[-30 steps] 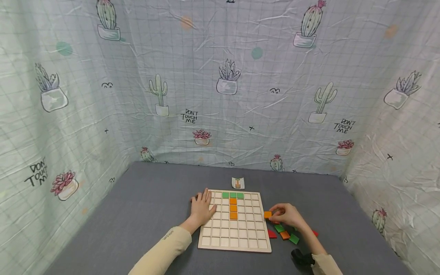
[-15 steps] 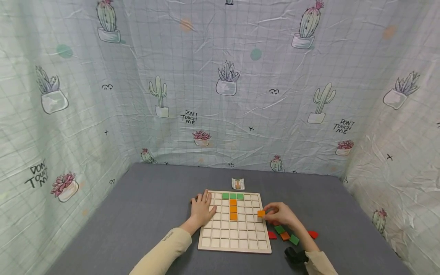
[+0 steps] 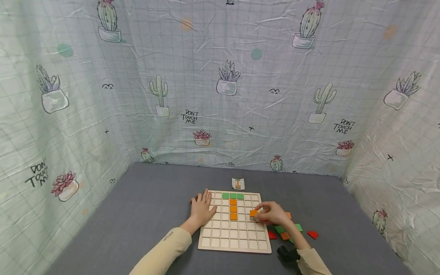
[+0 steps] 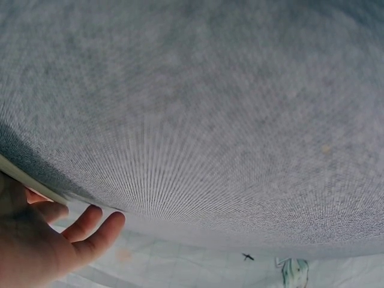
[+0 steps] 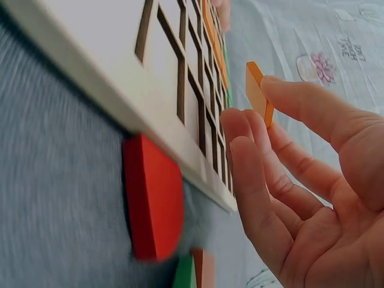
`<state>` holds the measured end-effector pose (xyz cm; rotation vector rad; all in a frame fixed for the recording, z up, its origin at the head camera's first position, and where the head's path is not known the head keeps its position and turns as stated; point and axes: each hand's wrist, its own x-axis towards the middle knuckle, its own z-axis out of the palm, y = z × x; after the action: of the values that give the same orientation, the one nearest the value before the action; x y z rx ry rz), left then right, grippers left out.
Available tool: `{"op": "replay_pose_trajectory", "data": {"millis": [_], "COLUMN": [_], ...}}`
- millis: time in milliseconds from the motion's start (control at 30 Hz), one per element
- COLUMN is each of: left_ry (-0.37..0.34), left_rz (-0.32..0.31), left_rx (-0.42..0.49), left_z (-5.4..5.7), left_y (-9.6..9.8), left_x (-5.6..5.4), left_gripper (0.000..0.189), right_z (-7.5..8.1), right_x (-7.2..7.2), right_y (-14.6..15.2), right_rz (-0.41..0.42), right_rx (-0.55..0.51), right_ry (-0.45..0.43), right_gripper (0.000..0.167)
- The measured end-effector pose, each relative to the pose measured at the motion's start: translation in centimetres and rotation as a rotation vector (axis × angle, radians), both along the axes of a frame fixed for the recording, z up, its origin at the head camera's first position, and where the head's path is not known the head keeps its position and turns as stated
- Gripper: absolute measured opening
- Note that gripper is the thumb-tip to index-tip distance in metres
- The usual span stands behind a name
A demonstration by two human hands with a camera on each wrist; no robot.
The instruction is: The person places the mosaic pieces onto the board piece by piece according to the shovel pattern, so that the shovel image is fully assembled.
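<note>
A light wooden grid board (image 3: 235, 233) lies on the grey table. Three green square tiles (image 3: 233, 196) sit in its far row, with a column of three orange tiles (image 3: 233, 209) running toward the near side from the middle one. My left hand (image 3: 201, 210) rests on the board's left edge, fingers spread; the left wrist view shows its fingers (image 4: 99, 231) at the rim. Over the right part of the board, my right hand (image 3: 272, 214) pinches an orange square tile (image 3: 253, 213) between thumb and fingertips. The right wrist view has that tile raised above the grid.
Right of the board lie loose green tiles (image 3: 298, 227), an orange tile (image 3: 285, 236) and red pieces (image 3: 313, 234), partly hidden by the right arm. A small pattern card (image 3: 238, 183) lies beyond the board's far edge. Cactus-printed cloth (image 3: 220, 114) hangs around the table.
My right hand has carried the orange tile leftward from beside the board's right edge to over its right columns. The left hand has stayed where it was.
</note>
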<state>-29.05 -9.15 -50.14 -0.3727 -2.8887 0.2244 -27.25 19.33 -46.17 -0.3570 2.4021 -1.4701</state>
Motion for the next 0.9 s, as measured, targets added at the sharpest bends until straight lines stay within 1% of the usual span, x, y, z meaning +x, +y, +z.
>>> {"op": "replay_pose_trajectory", "data": {"millis": [233, 433, 633, 800, 900], "left_ry": [0.008, 0.001, 0.001, -0.001, -0.002], "left_rz": [-0.009, -0.011, -0.014, -0.021, -0.025], "left_rx": [0.020, 0.029, 0.028, 0.037, 0.046], "left_z": [0.0, 0.0, -0.1, -0.1, -0.2], "left_y": [0.0, 0.0, -0.1, -0.1, -0.2], "left_x": [0.0, 0.0, -0.1, -0.1, -0.1], "left_gripper": [0.060, 0.060, 0.061, 0.061, 0.061], "right_z": [-0.3, -0.7, -0.7, -0.6, -0.6], "right_x": [-0.1, -0.1, 0.4, 0.9, 1.2], "right_y": [-1.2, -2.2, -3.2, -3.8, -4.2], "right_rz": [0.028, 0.044, 0.060, 0.047, 0.044], "right_rx": [-0.001, -0.011, -0.037, -0.053, -0.052], "right_ry": [0.024, 0.037, 0.032, 0.009, 0.015], "right_gripper": [0.033, 0.032, 0.032, 0.032, 0.030]}}
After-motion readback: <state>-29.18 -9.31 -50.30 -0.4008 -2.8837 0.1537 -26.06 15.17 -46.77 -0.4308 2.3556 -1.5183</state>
